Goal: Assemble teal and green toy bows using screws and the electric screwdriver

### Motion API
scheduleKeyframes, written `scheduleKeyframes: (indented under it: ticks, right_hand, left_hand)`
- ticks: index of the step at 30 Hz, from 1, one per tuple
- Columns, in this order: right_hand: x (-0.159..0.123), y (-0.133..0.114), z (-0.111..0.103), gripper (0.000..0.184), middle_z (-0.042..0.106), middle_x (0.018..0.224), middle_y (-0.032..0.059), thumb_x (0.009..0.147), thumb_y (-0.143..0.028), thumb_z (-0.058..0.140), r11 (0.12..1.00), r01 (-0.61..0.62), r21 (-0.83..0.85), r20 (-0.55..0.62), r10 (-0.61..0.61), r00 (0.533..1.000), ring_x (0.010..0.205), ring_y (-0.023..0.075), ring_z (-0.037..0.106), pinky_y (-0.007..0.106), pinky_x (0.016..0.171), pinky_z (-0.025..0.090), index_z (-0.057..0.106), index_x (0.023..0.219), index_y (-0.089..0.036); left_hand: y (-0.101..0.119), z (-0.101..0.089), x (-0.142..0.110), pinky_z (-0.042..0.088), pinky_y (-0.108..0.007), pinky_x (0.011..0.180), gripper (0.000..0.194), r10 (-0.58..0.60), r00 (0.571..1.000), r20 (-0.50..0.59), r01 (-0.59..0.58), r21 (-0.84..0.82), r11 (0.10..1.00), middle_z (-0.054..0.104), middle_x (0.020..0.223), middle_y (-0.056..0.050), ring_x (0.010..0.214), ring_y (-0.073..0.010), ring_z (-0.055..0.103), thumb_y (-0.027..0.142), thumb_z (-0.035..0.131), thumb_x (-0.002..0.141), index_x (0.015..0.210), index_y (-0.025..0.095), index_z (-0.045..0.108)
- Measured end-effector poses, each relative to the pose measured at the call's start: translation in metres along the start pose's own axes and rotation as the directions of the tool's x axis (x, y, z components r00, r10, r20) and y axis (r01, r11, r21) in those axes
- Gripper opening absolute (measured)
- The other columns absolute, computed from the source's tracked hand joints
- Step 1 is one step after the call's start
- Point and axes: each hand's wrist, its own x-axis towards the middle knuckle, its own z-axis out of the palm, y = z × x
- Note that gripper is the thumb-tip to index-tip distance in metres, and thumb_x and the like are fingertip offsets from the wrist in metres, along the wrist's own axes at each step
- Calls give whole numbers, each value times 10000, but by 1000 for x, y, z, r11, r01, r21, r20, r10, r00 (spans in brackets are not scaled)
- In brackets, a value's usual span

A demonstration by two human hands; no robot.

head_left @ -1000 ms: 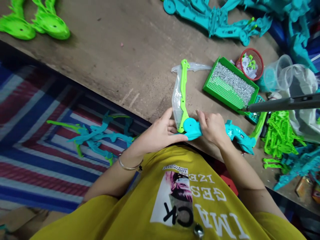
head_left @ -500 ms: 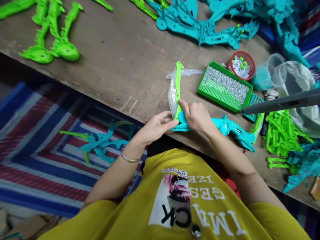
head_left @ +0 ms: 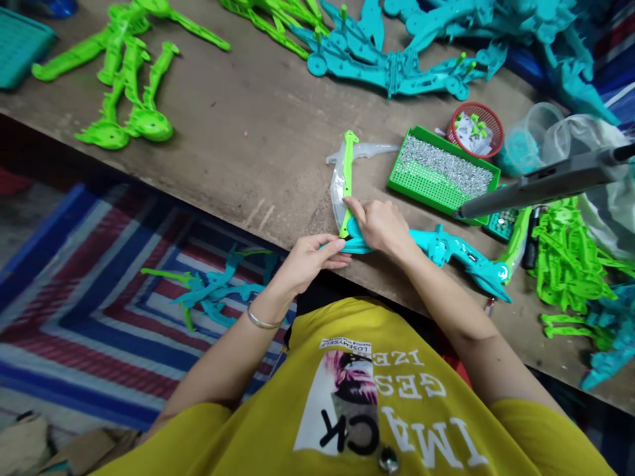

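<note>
A turquoise plastic part (head_left: 436, 246) lies along the table's front edge. A bright green strip (head_left: 348, 173) with a clear plastic piece (head_left: 337, 188) beside it stands out from the part's left end, pointing away from me. My left hand (head_left: 310, 261) pinches the turquoise part's left tip between thumb and fingers. Over the joint, my right hand (head_left: 380, 226) wraps round the turquoise part, its fingertips touching the lower green strip. Both hands are closed, and the right palm hides some of the joint. Another green piece (head_left: 516, 244) joins the part's right end.
A green tray (head_left: 431, 193) of small metal screws stands ahead, near a red basket (head_left: 454, 135). A grey screwdriver-like tool (head_left: 546, 182) reaches in from the right. Green parts (head_left: 563, 258) are heaped at right; turquoise parts (head_left: 357, 66) lie at the back. More parts (head_left: 213, 291) rest below the table.
My right hand has slid left along the turquoise part to the green strip's base. My left hand has shifted to the part's tip. The view has also moved, showing more green parts at left.
</note>
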Motion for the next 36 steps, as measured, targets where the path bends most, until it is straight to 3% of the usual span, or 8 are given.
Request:
scheduleKeyframes:
  ticks: [7, 10, 13, 14, 19, 21, 30, 36]
  right_hand:
    - [-1, 15, 16, 542, 736, 876, 151, 1036, -561, 372, 968, 171, 184, -302, -110, 947, 868, 250, 710, 406, 843, 559, 720, 928, -160]
    - [-18, 38, 12, 267, 666, 1034, 101, 1006, -415, 481, 898, 437, 56, -824, -206, 527, 1011, 232, 668, 433, 920, 555, 601, 1137, -215]
    - [-40, 72, -10, 539, 524, 1288, 125, 888, -438, 662, 960, 277, 39, -997, 17, 80, 1266, 317, 561, 582, 1031, 490, 434, 1354, -293]
    - [-45, 84, -19, 658, 474, 1379, 142, 855, -463, 701, 965, 221, 141, -989, 126, 82, 1332, 342, 519, 610, 1048, 474, 388, 1409, -295]
    - [-39, 124, -57, 649, 680, 1059, 63, 780, -522, 764, 690, 335, 641, -706, 360, 609, 939, 234, 697, 439, 809, 594, 506, 1313, -257]
    - [-27, 124, -66, 549, 698, 866, -4, 762, -486, 790, 592, 372, 715, -629, 311, 713, 792, 188, 695, 382, 756, 590, 582, 1214, -254]
    - [58, 95, -66, 340, 550, 567, -92, 809, -514, 716, 490, 649, 582, -808, 257, 530, 522, 119, 592, 313, 631, 533, 592, 987, -252]
    - [83, 96, -51, 372, 539, 566, -80, 789, -560, 690, 488, 634, 599, -795, 265, 546, 504, 123, 573, 319, 593, 509, 559, 946, -248]
  left_hand:
    - [0, -3, 6, 646, -324, 864, 591, 7, 1000, -10, -7, -94, 996, 810, 961, -48, 854, -192, 779, 449, 969, 579, 1047, 167, 742]
    - [1, -3, 10, 651, -353, 879, 574, -12, 999, -38, 8, -95, 995, 808, 985, -59, 872, -204, 779, 433, 971, 576, 1020, 158, 735]
    - [5, -1, 12, 656, -353, 868, 617, -20, 998, -68, 13, -94, 995, 808, 949, -58, 845, -203, 780, 449, 988, 528, 1004, 163, 721]
    - [6, 0, 13, 658, -352, 864, 634, -20, 997, -76, 13, -89, 996, 808, 936, -56, 834, -202, 780, 459, 993, 509, 998, 164, 719]
    - [9, 3, 18, 658, -347, 880, 627, 9, 995, -101, -11, -19, 1000, 804, 915, -54, 843, -204, 778, 530, 982, 487, 924, 146, 748]
    - [9, 4, 20, 659, -369, 888, 637, 24, 993, -114, -24, 8, 1000, 802, 896, -59, 835, -216, 780, 558, 972, 489, 919, 140, 760]
    - [6, 4, 20, 649, -490, 921, 650, 49, 991, -127, -47, 24, 999, 801, 890, -76, 827, -272, 785, 590, 958, 494, 920, 134, 775]
    - [4, 3, 19, 634, -536, 939, 621, 46, 991, -123, -48, -12, 999, 800, 881, -78, 837, -295, 787, 581, 952, 523, 917, 138, 767]
